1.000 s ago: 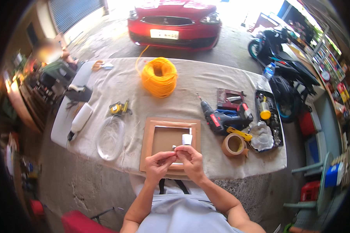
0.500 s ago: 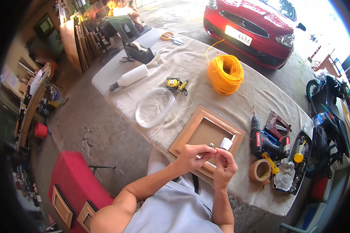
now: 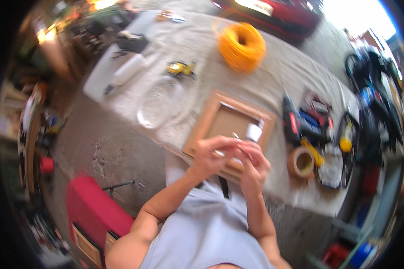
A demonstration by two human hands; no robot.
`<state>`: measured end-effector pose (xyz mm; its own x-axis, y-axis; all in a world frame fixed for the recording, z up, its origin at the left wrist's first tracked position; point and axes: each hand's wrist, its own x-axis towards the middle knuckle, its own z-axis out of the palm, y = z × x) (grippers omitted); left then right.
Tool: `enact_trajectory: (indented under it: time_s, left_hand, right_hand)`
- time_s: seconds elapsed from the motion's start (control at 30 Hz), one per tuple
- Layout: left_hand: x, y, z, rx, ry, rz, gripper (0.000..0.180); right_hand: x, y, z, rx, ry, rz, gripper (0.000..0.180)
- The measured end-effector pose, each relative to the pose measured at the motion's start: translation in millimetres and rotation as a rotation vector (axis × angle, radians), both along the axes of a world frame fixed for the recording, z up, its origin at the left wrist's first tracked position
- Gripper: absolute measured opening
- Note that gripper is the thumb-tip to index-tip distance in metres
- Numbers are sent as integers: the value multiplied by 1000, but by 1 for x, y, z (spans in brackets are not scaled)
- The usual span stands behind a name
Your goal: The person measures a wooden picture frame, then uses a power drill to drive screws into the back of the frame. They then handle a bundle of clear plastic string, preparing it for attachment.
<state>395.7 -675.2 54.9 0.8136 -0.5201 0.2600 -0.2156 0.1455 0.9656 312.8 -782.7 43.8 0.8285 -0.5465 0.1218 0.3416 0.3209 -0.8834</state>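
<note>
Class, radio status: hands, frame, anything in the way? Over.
Left hand, right hand: fingertips close, small item there, blurred. Wooden frame: lying on table, below hands. Possible obstruction: white piece near right hand.

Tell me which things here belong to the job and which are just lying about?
Probably the job:
- small pale bit, apparently held, too blurred to identify
- frame, just beneath
- white piece, close by

Seemingly just lying about:
- rope
- tape measure
- clear coil
- drill
- tape roll
- bottle
- scissors
</note>
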Motion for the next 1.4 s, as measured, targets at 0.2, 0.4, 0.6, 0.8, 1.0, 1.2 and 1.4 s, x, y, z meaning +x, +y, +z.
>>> enact_trajectory:
  time_s: [0.2, 0.4, 0.6, 0.8, 1.0, 1.2, 1.4]
  left_hand:
    - [-22, 3, -29, -217, 392, -30, 15]
    - [-8, 25, -38, -205, 519, -90, 14]
    - [14, 50, -34, -116, 417, -201, 17]
    - [-3, 43, -48, 81, 370, -252, 28]
    - [-24, 30, -54, 349, 168, -247, 35]
    - [-28, 19, -63, 493, -153, -248, 41]
    - [-30, 20, -61, 516, -236, -236, 40]
  right_hand:
    - [-15, 20, -18, 96, 62, -39, 21]
    - [-21, -3, -14, -437, 204, 40, 23]
    - [0, -198, -2, -1596, 696, -343, 42]
    - [20, -263, -21, -1584, 1090, 229, 72]
    - [29, -259, 2, -1545, 1046, 235, 68]
    - [-6, -226, 80, -1442, 690, -39, 50]
    - [-89, -163, 115, -756, 638, -166, 43]
